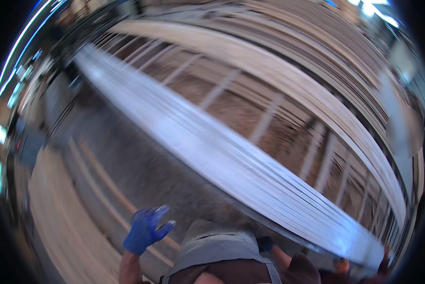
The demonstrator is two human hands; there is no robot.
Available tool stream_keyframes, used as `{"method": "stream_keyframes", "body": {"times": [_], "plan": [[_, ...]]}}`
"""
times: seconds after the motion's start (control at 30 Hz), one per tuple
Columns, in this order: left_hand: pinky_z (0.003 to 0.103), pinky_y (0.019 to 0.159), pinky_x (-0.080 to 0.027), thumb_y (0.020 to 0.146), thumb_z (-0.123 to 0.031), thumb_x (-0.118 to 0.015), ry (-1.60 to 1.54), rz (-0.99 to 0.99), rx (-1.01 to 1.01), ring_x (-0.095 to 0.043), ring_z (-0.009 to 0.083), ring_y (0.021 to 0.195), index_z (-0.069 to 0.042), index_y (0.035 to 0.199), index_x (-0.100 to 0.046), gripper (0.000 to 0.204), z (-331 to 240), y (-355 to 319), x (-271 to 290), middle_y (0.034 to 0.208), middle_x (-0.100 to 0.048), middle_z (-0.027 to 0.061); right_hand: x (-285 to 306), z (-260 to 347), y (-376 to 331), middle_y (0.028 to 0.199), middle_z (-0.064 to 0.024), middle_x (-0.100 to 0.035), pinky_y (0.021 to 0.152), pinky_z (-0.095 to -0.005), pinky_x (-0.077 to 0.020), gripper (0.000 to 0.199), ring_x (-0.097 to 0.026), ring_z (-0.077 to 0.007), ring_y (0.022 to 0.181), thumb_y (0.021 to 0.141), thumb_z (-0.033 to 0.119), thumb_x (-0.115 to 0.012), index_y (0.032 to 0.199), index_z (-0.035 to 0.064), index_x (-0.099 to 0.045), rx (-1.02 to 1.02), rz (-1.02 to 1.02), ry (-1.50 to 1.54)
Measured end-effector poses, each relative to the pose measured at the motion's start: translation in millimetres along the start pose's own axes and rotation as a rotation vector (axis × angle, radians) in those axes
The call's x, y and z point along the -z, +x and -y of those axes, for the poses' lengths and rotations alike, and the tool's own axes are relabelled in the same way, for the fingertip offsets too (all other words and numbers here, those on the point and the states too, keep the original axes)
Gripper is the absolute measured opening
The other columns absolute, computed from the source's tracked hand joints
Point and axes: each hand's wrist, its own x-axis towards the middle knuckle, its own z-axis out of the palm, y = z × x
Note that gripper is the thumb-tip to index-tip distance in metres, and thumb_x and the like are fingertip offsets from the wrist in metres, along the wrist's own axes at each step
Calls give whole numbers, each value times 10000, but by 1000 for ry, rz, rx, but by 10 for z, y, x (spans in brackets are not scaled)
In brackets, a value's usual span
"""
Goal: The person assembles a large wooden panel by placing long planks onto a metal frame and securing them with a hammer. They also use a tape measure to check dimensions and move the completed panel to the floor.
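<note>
- Fingers, left: we record the blue-gloved left hand [148,230] raised, its thumb and fingers apart, with nothing between them.
- Fingers, right: we record the dark-gloved right hand [265,244] low beside the body, partly hidden; we cannot tell whether its fingers are apart or together.
- Long surface: one whitish, glossy surface [212,151] with lengthwise lines, running slantwise from upper left to lower right. We find its near edge just beside the right hand; contact we cannot confirm.
- Apron: one, grey [217,246], worn between the two hands over dark clothing.
- Thin strips: two, wooden [107,176], lying roughly parallel beyond and beside the left hand.
- Floor: dark grey [136,146], between the strips and the whitish surface.
- Wide boards: light wood [63,217], at the left, well apart from the whitish surface.
- Crossbars: several, pale [219,88], spanning the gap beyond the whitish surface, brown material beneath.
- Long board: one, pale wood [288,71], on the far side of the crossbars.
- Stacked boards: brown [316,35], farther out; we see them only blurred.
</note>
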Motion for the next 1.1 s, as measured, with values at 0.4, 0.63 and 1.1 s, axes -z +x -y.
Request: {"method": "stream_keyframes", "body": {"times": [0.4,0.63,1.1], "plan": [[424,815,-542,835,-466,-721,-108,-123,374,-712,300,880,-81,1185,-682,522,2738,-124,742,1003,-732,148,-2472,5267,-1829,923,-198,-716,758,-484,-549,219,-691,-388,894,880,225,-567,973,69,-689,937,291,-1526],[447,868,-533,853,-533,-672,-13,-119,841,-702,338,936,-111,1190,-691,540,4929,-394,1022,1036,-735,136,-4383,8144,-2238,839,-185,-698,679,-477,-552,268,-685,-382,762,941,314,-609,1048,74,-663,1580,259,-1188],[455,872,-539,836,-587,-652,-175,116,1095,-696,363,958,-98,1161,-705,589,9379,484,2122,1046,-730,154,-7913,11963,-1607,1099,-187,-699,838,-458,-546,425,-683,-369,962,965,382,-585,1292,113,-616,1346,390,-1460]]}}
